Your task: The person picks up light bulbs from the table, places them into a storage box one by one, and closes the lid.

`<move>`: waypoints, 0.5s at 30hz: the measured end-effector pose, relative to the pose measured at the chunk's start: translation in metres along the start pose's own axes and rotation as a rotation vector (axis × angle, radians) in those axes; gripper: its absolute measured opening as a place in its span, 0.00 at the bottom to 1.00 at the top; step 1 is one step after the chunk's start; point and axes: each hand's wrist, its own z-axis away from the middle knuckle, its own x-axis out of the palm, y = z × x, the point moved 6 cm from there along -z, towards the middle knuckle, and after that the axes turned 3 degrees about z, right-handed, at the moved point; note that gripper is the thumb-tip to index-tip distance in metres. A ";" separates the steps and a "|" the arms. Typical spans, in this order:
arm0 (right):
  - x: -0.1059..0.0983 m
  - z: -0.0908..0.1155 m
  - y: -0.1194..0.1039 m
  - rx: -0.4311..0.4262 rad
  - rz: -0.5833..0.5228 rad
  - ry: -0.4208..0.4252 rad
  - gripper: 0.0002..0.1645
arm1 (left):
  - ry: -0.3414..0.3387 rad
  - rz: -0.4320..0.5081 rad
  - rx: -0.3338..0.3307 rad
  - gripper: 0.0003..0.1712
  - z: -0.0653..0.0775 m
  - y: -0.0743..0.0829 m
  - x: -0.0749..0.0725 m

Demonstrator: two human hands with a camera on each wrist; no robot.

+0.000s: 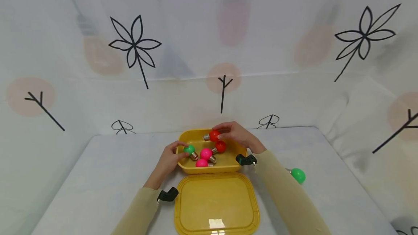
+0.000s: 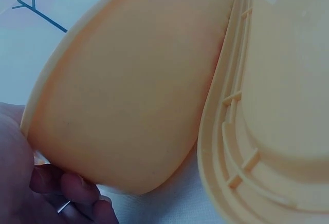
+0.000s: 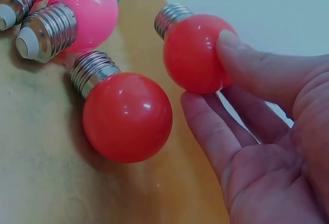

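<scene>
A yellow plastic box [image 1: 231, 159] holds round coloured light bulbs with silver screw bases. My right hand [image 1: 236, 133] pinches a red bulb [image 3: 198, 54] by its globe, thumb on one side and fingertips on the other, at the box's far side. Below it lies a second red bulb [image 3: 128, 116]. Over the box's left end, my left hand [image 1: 170, 157] has thumb and index finger around a green bulb [image 1: 189, 149]. Its other fingers [image 2: 79, 188] are by the box's outer wall in the left wrist view, where that bulb is hidden. Two pink bulbs [image 1: 205, 154] lie between the hands.
A yellow lid [image 1: 217, 202] lies on the white-covered table [image 1: 107, 177], just in front of the box. Another green bulb [image 1: 298, 175] rests on the table beyond the right sleeve. Patterned cloth [image 1: 183, 100] hangs behind and at both sides.
</scene>
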 end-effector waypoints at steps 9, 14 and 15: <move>0.002 0.000 -0.002 0.030 0.011 -0.014 0.22 | 0.013 0.014 0.011 0.12 0.001 0.002 -0.001; 0.004 -0.001 -0.001 0.037 0.027 -0.026 0.22 | 0.009 0.012 -0.001 0.11 0.000 0.000 -0.001; 0.004 -0.001 -0.001 0.037 0.030 -0.029 0.22 | 0.011 0.011 -0.003 0.11 0.000 0.000 -0.001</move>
